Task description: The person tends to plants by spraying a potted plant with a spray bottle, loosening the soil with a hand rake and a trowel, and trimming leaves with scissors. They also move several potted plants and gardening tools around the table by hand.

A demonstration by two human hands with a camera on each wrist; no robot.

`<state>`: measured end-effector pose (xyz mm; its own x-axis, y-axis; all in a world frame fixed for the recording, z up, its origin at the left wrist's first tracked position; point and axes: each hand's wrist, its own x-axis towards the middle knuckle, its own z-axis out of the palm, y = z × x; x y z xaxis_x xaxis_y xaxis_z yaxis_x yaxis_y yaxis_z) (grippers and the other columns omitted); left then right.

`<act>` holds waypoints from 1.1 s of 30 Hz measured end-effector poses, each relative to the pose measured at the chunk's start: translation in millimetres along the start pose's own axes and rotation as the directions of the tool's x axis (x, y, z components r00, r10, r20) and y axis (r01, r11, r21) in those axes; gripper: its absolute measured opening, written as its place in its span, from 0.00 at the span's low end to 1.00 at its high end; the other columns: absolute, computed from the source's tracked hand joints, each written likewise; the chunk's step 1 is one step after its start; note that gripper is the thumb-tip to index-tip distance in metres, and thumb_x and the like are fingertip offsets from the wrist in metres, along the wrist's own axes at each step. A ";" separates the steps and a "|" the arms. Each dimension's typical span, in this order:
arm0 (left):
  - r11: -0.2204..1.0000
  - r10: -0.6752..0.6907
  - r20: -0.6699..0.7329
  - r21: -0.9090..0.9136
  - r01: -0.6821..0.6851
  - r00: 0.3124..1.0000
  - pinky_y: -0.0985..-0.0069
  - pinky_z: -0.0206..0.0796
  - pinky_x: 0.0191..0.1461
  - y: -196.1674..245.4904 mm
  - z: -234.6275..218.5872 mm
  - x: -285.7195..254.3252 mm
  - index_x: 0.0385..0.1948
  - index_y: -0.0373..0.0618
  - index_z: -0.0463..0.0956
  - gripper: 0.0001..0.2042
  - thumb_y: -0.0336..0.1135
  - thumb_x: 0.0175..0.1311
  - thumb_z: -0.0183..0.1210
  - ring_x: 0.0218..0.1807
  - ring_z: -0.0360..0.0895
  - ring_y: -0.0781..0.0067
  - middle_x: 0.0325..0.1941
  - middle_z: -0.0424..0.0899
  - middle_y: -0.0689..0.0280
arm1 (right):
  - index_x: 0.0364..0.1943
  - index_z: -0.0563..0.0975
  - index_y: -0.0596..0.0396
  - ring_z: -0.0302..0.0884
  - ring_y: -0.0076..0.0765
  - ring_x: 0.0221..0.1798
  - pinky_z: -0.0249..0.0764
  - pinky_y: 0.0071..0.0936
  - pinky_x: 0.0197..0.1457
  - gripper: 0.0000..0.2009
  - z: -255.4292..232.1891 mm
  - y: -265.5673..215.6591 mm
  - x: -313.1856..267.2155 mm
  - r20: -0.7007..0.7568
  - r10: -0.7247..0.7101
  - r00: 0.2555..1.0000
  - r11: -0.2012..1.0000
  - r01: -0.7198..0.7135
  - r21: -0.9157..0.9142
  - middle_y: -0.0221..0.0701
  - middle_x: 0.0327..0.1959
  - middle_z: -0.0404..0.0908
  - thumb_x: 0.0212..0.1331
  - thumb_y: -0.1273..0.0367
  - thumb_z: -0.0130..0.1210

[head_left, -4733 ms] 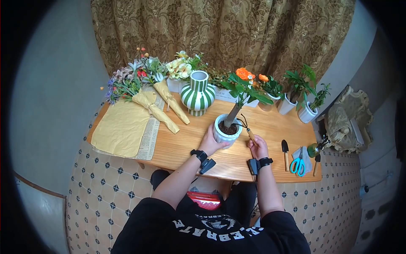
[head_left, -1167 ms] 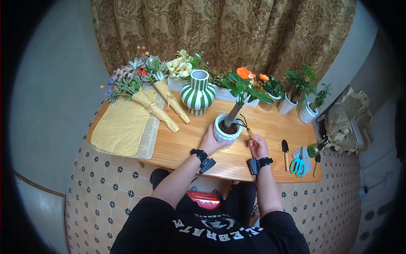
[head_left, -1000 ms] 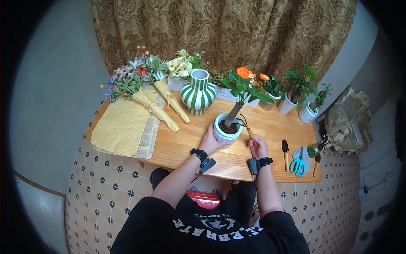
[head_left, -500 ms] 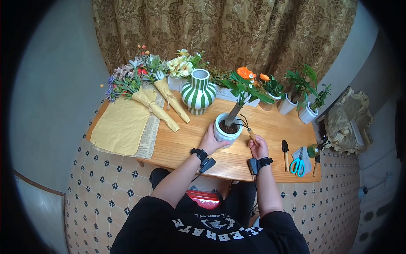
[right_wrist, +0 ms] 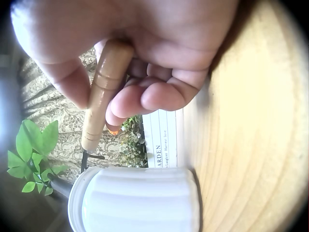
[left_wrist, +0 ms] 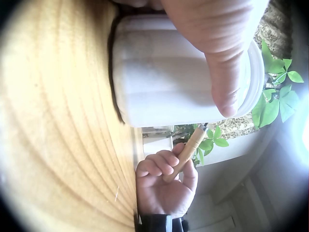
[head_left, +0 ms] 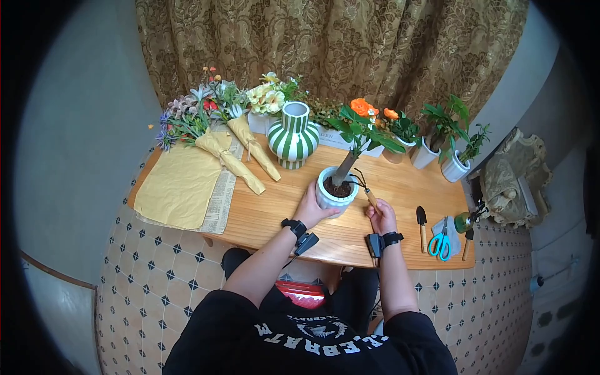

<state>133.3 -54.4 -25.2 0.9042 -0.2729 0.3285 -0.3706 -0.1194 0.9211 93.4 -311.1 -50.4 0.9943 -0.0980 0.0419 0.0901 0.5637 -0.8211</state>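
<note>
A white pot [head_left: 335, 203] with dark soil and a thick-stemmed leafy plant [head_left: 345, 167] stands on the wooden table. The left hand [head_left: 310, 209] grips its left side, thumb [left_wrist: 226, 87] across the front wall. In the right hand [head_left: 382, 217] is a small rake by its wooden handle [right_wrist: 102, 92], pinched between thumb and curled fingers. The rake's black tines [head_left: 357, 179] are at the pot's right rim; whether they touch the soil cannot be told. The left wrist view also shows the right hand [left_wrist: 166, 186] beside the white pot [left_wrist: 159, 72].
Behind the pot stands a green-striped vase [head_left: 292, 145]. Wrapped bouquets [head_left: 231, 164] and brown paper [head_left: 175, 190] lie left. A small shovel [head_left: 422, 230], blue-handled scissors [head_left: 440, 244] and a green spray bottle [head_left: 463, 222] are at the right; potted plants [head_left: 455, 167] line the back right.
</note>
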 end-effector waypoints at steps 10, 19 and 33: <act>1.000 -0.013 0.007 0.002 0.013 1.000 0.66 0.56 0.67 2.3 -0.5 -0.3 0.62 0.39 0.50 0.48 0.39 0.39 0.74 0.64 0.63 0.60 0.61 0.66 0.52 | 0.40 0.75 0.66 0.69 0.27 0.27 0.68 0.23 0.34 0.11 1.2 -0.5 -0.4 -0.001 0.007 1.000 1.000 -0.007 0.014 0.34 0.26 0.76 0.59 0.71 0.48; 1.000 -0.009 0.000 -0.023 0.009 1.000 0.64 0.57 0.66 -3.4 0.9 0.6 0.62 0.38 0.51 0.49 0.42 0.37 0.75 0.64 0.63 0.54 0.61 0.64 0.50 | 0.40 0.75 0.65 0.69 0.26 0.27 0.68 0.22 0.34 0.11 2.0 -1.0 -0.6 -0.001 0.006 1.000 1.000 -0.006 0.008 0.33 0.27 0.76 0.59 0.70 0.48; 0.999 -0.003 0.006 -0.047 0.003 1.000 0.65 0.56 0.66 -2.0 0.2 0.8 0.62 0.38 0.51 0.49 0.41 0.38 0.74 0.64 0.63 0.55 0.62 0.65 0.50 | 0.40 0.75 0.65 0.70 0.27 0.28 0.68 0.22 0.34 0.11 2.0 -1.6 0.3 0.004 0.013 1.000 1.000 -0.013 0.008 0.33 0.27 0.76 0.59 0.71 0.48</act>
<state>134.7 -54.5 -26.8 0.9042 -0.2779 0.3244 -0.3573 -0.0757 0.9309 93.6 -310.4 -47.9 0.9956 -0.0879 0.0334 0.0778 0.5717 -0.8167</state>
